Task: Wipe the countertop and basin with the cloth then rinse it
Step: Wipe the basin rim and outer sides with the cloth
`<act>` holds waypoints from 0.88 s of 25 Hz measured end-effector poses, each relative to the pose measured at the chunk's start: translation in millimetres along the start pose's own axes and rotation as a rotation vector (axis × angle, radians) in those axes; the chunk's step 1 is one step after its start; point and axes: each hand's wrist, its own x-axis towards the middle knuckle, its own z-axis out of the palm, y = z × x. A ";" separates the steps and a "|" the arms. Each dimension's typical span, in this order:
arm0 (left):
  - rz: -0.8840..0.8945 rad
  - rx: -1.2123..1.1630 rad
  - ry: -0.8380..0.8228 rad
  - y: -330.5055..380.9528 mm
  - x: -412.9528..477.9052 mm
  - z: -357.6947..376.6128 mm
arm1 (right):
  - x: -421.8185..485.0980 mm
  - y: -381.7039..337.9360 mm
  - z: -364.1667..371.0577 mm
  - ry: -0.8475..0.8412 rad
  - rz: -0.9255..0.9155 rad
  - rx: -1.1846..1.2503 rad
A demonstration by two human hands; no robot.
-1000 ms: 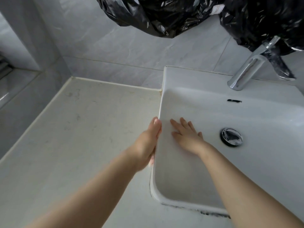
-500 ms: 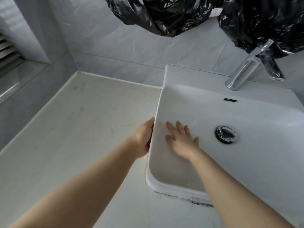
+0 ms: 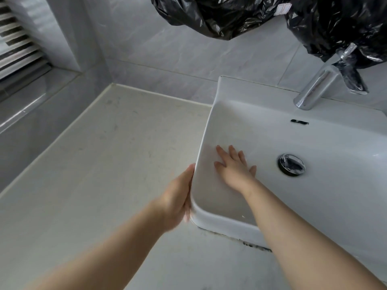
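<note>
The white basin [image 3: 314,206] stands on the pale countertop [image 3: 104,174], with a chrome drain plug [image 3: 291,164] in its floor. My right hand [image 3: 235,168] lies flat on the basin's inner left wall, fingers spread and pointing away from me. A faint paler patch shows beside its fingertips; I cannot tell whether a cloth lies under the palm. My left hand [image 3: 178,197] clasps the basin's outer left side near the front corner, thumb up at the rim and fingers partly hidden behind the wall.
A chrome tap [image 3: 316,88] rises at the basin's back right, with black plastic bags [image 3: 240,15] hanging over it and the tiled wall. Dark grime lines the basin's front base [image 3: 253,246]. A louvred vent [image 3: 18,51] sits at the far left.
My left hand has slid along the basin's outer side toward the front corner. My right hand stays flat on the inner wall, almost unmoved. The view has shifted slightly.
</note>
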 end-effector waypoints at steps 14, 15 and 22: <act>-0.141 -0.186 0.320 2.6 -19.9 25.9 | -10.6 0.9 -2.9 -0.037 -0.074 0.051; -0.127 -0.214 0.351 2.4 -22.1 29.3 | -15.4 2.5 -3.1 -0.041 -0.085 0.043; -0.343 -0.640 0.442 -3.0 -25.3 45.9 | -44.5 31.4 -2.7 0.008 -0.097 -0.043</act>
